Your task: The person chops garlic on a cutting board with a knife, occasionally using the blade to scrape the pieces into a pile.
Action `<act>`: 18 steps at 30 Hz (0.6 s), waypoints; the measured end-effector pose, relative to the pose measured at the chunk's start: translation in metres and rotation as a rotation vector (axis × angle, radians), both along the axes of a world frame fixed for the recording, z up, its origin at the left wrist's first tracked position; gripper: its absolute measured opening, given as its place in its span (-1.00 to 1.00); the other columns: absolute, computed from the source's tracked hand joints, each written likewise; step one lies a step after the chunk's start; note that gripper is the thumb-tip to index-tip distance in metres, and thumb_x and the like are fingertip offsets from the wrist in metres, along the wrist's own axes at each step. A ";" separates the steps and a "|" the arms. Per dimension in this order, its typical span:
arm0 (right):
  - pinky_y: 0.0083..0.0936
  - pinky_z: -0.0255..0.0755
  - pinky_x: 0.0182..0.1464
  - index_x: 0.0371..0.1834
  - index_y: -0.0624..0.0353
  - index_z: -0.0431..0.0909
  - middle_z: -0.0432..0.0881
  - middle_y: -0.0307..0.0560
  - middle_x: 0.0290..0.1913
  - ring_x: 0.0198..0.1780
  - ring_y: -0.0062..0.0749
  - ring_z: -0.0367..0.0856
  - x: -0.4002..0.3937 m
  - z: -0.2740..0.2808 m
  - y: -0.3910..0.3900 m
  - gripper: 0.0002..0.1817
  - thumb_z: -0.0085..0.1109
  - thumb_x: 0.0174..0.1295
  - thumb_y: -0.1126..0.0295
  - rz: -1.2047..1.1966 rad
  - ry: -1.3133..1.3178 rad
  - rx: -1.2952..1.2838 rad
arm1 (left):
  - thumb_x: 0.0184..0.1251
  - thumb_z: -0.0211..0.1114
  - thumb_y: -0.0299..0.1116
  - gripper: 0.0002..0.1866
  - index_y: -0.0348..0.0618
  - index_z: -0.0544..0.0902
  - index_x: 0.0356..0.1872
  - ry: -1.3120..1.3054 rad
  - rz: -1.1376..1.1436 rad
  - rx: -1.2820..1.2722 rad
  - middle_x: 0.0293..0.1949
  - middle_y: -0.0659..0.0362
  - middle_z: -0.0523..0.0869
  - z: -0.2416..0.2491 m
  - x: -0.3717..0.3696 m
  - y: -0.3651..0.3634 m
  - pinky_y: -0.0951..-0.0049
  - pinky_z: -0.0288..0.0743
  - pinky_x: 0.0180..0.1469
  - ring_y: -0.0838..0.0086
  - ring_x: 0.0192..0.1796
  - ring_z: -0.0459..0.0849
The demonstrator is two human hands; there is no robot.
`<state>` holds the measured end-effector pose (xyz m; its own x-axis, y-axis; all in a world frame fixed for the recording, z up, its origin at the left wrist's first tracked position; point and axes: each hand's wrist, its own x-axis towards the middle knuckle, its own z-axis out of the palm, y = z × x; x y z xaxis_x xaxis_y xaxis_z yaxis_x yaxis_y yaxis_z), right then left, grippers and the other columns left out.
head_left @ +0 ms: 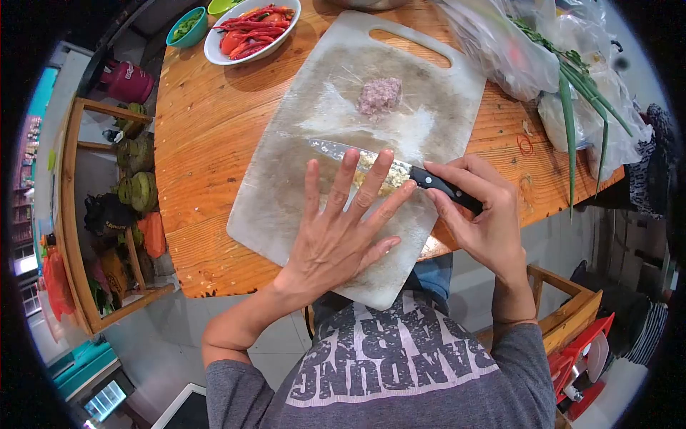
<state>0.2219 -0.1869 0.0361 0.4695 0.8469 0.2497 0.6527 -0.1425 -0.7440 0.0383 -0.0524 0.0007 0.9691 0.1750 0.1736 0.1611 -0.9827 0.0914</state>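
Note:
A worn white cutting board lies on the wooden table. My right hand holds the black handle of a knife, whose blade points left across the board. My left hand is spread with its fingers apart, fingertips over the blade and the pale minced pieces. Part of the blade and mince is hidden behind those fingers. Farther up the board sits a small heap of pinkish mince.
A white bowl of red chillies and tomatoes and a teal bowl stand at the back left. Plastic bags with long green stalks lie at the right. A wooden shelf stands left of the table.

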 end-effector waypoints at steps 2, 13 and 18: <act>-0.40 0.54 -0.23 -0.04 0.26 0.76 0.69 0.00 -0.27 -0.27 -0.18 0.71 -0.001 -0.001 -0.002 -0.68 0.44 0.09 0.55 -0.004 -0.010 0.013 | 0.19 0.39 0.17 -0.12 0.43 0.30 0.58 -0.001 -0.004 0.030 0.70 0.03 -0.15 0.000 0.000 0.001 -0.39 -0.51 0.59 -0.10 0.70 -0.38; -0.38 0.52 -0.28 -0.04 0.18 0.76 0.65 -0.11 -0.28 -0.27 -0.23 0.65 -0.010 0.008 -0.009 -0.65 0.47 0.04 0.53 -0.019 -0.171 -0.030 | 0.21 0.27 0.33 -0.07 0.29 0.26 0.60 0.020 -0.021 0.148 0.70 0.14 -0.06 0.000 -0.002 -0.004 -0.41 -0.50 0.58 0.01 0.71 -0.35; -0.37 0.51 -0.29 -0.05 0.18 0.76 0.64 -0.11 -0.28 -0.29 -0.23 0.63 -0.017 0.017 -0.015 -0.63 0.48 0.00 0.55 0.019 -0.177 -0.063 | 0.21 0.22 0.39 -0.04 0.23 0.25 0.61 0.020 0.013 0.160 0.70 0.15 -0.05 0.007 -0.004 -0.006 -0.42 -0.51 0.58 0.04 0.71 -0.35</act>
<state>0.2051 -0.2017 0.0535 0.4069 0.8717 0.2730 0.7759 -0.1721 -0.6070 0.0347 -0.0583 0.0081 0.9706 0.1589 0.1806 0.1738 -0.9823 -0.0700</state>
